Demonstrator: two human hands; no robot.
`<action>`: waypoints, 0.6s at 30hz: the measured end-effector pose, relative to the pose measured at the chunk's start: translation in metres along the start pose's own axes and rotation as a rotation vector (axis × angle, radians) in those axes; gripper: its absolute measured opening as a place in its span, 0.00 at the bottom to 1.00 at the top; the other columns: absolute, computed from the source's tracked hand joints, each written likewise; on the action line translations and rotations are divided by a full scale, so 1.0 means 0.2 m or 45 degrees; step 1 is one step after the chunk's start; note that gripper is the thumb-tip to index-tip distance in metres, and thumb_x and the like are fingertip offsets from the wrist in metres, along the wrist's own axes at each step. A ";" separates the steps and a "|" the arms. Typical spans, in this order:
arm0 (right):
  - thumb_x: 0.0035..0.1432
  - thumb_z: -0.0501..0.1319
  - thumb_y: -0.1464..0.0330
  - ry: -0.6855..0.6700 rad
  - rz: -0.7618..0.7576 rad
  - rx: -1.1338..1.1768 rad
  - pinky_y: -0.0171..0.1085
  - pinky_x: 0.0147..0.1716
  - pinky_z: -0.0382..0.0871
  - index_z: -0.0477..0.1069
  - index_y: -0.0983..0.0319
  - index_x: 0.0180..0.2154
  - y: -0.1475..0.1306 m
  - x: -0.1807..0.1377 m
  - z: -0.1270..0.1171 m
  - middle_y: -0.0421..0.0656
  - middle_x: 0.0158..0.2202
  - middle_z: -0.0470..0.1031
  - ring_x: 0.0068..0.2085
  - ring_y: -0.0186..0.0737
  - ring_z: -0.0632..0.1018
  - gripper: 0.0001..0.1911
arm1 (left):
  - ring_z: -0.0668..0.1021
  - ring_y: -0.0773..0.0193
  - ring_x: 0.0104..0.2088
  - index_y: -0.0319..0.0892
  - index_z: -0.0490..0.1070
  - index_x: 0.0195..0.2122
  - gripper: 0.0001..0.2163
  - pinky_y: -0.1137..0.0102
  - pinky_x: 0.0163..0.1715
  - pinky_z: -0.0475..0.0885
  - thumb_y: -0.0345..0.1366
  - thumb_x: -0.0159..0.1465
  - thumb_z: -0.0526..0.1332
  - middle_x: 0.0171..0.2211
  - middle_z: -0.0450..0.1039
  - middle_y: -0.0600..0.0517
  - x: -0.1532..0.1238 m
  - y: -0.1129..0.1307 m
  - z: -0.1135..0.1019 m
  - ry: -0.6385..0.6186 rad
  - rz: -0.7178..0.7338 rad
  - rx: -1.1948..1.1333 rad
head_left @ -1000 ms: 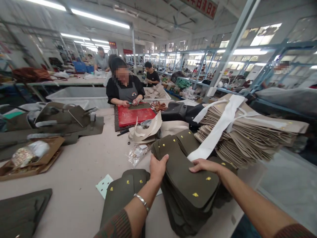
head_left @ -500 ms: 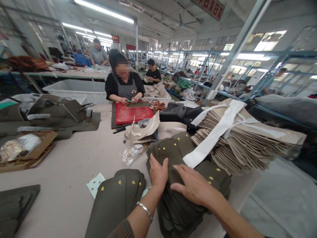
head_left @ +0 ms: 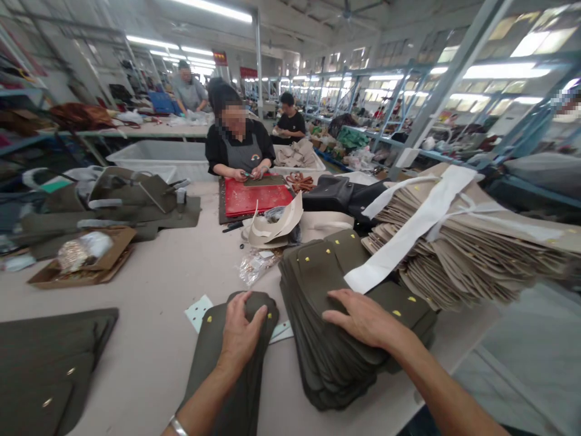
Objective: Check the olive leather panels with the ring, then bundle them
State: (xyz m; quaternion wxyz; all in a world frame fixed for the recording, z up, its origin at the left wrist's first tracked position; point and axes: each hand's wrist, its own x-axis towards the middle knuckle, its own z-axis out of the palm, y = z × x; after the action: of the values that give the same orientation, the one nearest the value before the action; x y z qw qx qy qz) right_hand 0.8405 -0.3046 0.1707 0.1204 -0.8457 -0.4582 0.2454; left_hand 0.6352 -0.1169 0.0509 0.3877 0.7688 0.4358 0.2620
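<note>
My left hand [head_left: 242, 333] rests, fingers spread, on a small stack of dark olive leather-like panels [head_left: 206, 357] with yellow marks near the far end. Its grip is not closed on any panel. On a taller, fanned stack of the same dark panels [head_left: 313, 327] lies my right hand [head_left: 361, 315], fingers apart and flat on the top. Under the small stack, a pale green card with holes [head_left: 198, 310] sticks out at the left. A white strip [head_left: 403, 236] crosses from the beige stack onto the taller dark stack.
Tied beige panels [head_left: 436, 260] are piled at the right. A small plastic bag [head_left: 256, 266] and curved beige pieces [head_left: 272, 233] lie beyond the stacks. More dark panels [head_left: 45, 351] and a cardboard tray [head_left: 91, 272] are at the left. A co-worker [head_left: 240, 142] works across the table.
My left hand has moved left from the taller stack onto the small stack. My right hand stays on the taller stack. The view has turned slightly left.
</note>
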 end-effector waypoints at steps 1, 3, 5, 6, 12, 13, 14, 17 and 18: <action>0.59 0.55 0.52 0.039 0.005 0.012 0.49 0.58 0.57 0.67 0.67 0.56 0.01 -0.01 -0.01 0.55 0.56 0.69 0.57 0.54 0.69 0.31 | 0.69 0.49 0.55 0.39 0.65 0.53 0.25 0.56 0.53 0.67 0.47 0.57 0.58 0.52 0.64 0.42 0.00 -0.08 -0.09 0.015 -0.063 0.058; 0.59 0.56 0.55 0.176 -0.009 0.020 0.50 0.58 0.57 0.68 0.66 0.55 0.00 -0.04 -0.02 0.55 0.55 0.71 0.57 0.55 0.69 0.29 | 0.71 0.47 0.53 0.37 0.65 0.53 0.27 0.55 0.50 0.69 0.47 0.55 0.59 0.51 0.65 0.40 -0.03 -0.22 -0.25 0.035 -0.228 0.177; 0.58 0.57 0.57 0.368 -0.054 0.086 0.50 0.58 0.58 0.69 0.63 0.54 -0.06 -0.09 -0.01 0.53 0.54 0.72 0.55 0.55 0.71 0.26 | 0.73 0.48 0.50 0.35 0.64 0.54 0.29 0.56 0.49 0.70 0.46 0.54 0.60 0.52 0.65 0.38 -0.07 -0.34 -0.36 0.015 -0.401 0.262; 0.58 0.57 0.57 0.428 -0.074 0.161 0.49 0.56 0.60 0.69 0.61 0.53 -0.10 -0.12 0.01 0.52 0.53 0.73 0.54 0.53 0.72 0.24 | 0.74 0.48 0.49 0.35 0.63 0.54 0.29 0.57 0.48 0.70 0.46 0.54 0.61 0.53 0.65 0.38 -0.10 -0.38 -0.40 -0.008 -0.471 0.283; 0.56 0.58 0.55 -0.032 0.047 0.895 0.44 0.48 0.70 0.63 0.62 0.58 -0.42 -0.21 0.61 0.51 0.50 0.75 0.49 0.49 0.77 0.31 | 0.75 0.49 0.46 0.34 0.66 0.52 0.28 0.61 0.47 0.70 0.45 0.53 0.63 0.47 0.70 0.39 -0.23 -0.46 -0.41 -0.094 -0.558 0.289; 0.54 0.59 0.56 -0.057 0.121 0.942 0.45 0.48 0.70 0.59 0.64 0.61 -0.45 -0.19 0.76 0.53 0.53 0.72 0.50 0.50 0.76 0.36 | 0.74 0.49 0.48 0.34 0.67 0.52 0.27 0.60 0.49 0.68 0.44 0.53 0.63 0.48 0.70 0.39 -0.24 -0.46 -0.40 -0.101 -0.541 0.293; 0.52 0.59 0.56 -0.073 0.219 0.959 0.45 0.49 0.70 0.57 0.66 0.62 -0.46 -0.18 0.89 0.55 0.55 0.70 0.50 0.51 0.76 0.39 | 0.73 0.48 0.50 0.35 0.68 0.52 0.27 0.60 0.51 0.66 0.44 0.53 0.63 0.48 0.70 0.39 -0.25 -0.46 -0.39 -0.108 -0.524 0.298; 0.53 0.58 0.54 -0.047 0.413 0.956 0.45 0.51 0.69 0.50 0.70 0.64 -0.45 -0.12 1.18 0.59 0.56 0.68 0.46 0.51 0.78 0.44 | 0.72 0.49 0.51 0.36 0.67 0.54 0.27 0.60 0.54 0.64 0.43 0.55 0.62 0.47 0.70 0.41 -0.27 -0.43 -0.37 -0.145 -0.487 0.296; 0.53 0.57 0.53 -0.035 0.435 0.963 0.45 0.51 0.69 0.48 0.71 0.64 -0.45 -0.10 1.23 0.59 0.56 0.69 0.46 0.51 0.78 0.45 | 0.72 0.50 0.51 0.37 0.67 0.55 0.27 0.61 0.54 0.64 0.42 0.55 0.62 0.47 0.70 0.42 -0.28 -0.42 -0.36 -0.168 -0.462 0.289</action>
State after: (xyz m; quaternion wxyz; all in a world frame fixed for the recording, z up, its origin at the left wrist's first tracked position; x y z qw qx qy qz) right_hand 0.6382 -0.2768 0.0065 0.3739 -0.8024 -0.1903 0.4243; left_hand 0.5156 -0.1118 0.0190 0.3672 0.7321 0.5673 0.0864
